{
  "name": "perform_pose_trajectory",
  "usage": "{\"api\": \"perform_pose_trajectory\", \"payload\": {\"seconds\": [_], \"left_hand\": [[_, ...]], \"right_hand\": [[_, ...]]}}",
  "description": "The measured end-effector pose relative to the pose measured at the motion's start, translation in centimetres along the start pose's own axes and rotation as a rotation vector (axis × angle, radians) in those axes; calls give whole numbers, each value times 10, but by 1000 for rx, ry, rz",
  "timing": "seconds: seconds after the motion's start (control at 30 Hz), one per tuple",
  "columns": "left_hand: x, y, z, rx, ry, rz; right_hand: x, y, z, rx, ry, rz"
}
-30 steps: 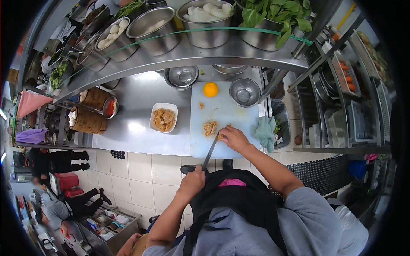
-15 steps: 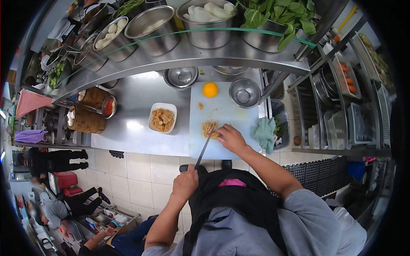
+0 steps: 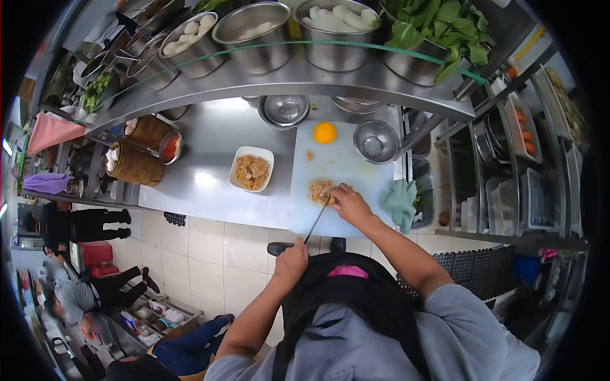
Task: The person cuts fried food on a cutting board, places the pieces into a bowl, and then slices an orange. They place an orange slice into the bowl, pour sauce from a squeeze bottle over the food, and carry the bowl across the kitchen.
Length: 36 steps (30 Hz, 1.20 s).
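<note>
At the middle of the steel counter (image 3: 210, 159) lies a white cutting board (image 3: 359, 174), and both of the person's hands work over its near half. The left hand (image 3: 291, 259) hangs off the counter's near edge, at 7 o'clock from the board, its grip clenched round the handle of a knife (image 3: 316, 222). The blade slants up toward 1 o'clock and its tip meets the chopped food (image 3: 319, 189), a small tan heap near the board's centre. The right hand (image 3: 349, 204) sits just at 4 o'clock of that heap, fingers curled down onto its edge. Whether this grip pinches a piece or only presses on it cannot be told.

At 12 o'clock on the board rests a round orange fruit (image 3: 325, 132), with a small steel bowl (image 3: 376, 141) at 1 o'clock touching the board's far corner. A white dish of fried pieces (image 3: 252, 170) stands just off the board at 9 o'clock. A green cloth (image 3: 401, 202) lies crumpled at 3 o'clock, at the counter's end. Farther out at 9 o'clock are bamboo steamers (image 3: 135, 164) and a bowl of red sauce (image 3: 170, 146). A steel shelf (image 3: 286, 79) above carries tubs, one of them filled with leafy greens (image 3: 438, 22).
</note>
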<state>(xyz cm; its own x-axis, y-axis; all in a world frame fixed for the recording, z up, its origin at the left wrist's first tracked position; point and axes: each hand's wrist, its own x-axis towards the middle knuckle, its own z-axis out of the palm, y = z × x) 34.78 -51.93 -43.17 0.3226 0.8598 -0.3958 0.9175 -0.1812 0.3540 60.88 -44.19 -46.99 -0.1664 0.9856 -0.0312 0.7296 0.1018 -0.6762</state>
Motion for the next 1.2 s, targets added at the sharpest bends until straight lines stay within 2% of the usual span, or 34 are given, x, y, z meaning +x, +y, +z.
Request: {"api": "perform_pose_trajectory", "payload": {"seconds": [0.17, 0.27, 0.33, 0.4, 0.47, 0.5, 0.57, 0.67, 0.73, 0.83, 0.93, 1.03, 1.2], "left_hand": [[-2, -8, -15, -74, 34, 39], [-8, -24, -23, -131, 74, -21], [-9, -45, -14, -378, 125, -36], [-5, -57, -3, -448, 107, -31], [-6, -49, -4, -774, -137, -166], [-4, -46, 2, -858, -160, -144], [-1, -40, 14, -863, -184, -146], [4, -30, 18, -908, -208, -146], [8, -29, 12, -912, -218, -128], [15, -33, -2, -880, -231, -95], [21, -45, -27, -779, -277, -90], [15, -54, -71, -841, -245, -100], [27, -105, -115, -809, -190, -152]], "right_hand": [[6, -7, -15, -36, 37, 52], [17, -9, -21, -81, -55, 17], [27, -10, -21, -159, -140, -26], [39, -9, -21, -186, -203, -36], [47, -8, -17, -210, -266, -36], [50, -7, -16, -195, -280, -83], [52, -9, -13, -186, -301, -132], [53, -18, -9, -178, -313, -56], [53, -12, -2, -34, -181, -94], [57, -13, -1, 40, -167, -7], [66, -23, 1, 100, -117, 4], [88, -48, -2, 128, -100, -36], [164, -103, 15, 137, -139, -121]]}}
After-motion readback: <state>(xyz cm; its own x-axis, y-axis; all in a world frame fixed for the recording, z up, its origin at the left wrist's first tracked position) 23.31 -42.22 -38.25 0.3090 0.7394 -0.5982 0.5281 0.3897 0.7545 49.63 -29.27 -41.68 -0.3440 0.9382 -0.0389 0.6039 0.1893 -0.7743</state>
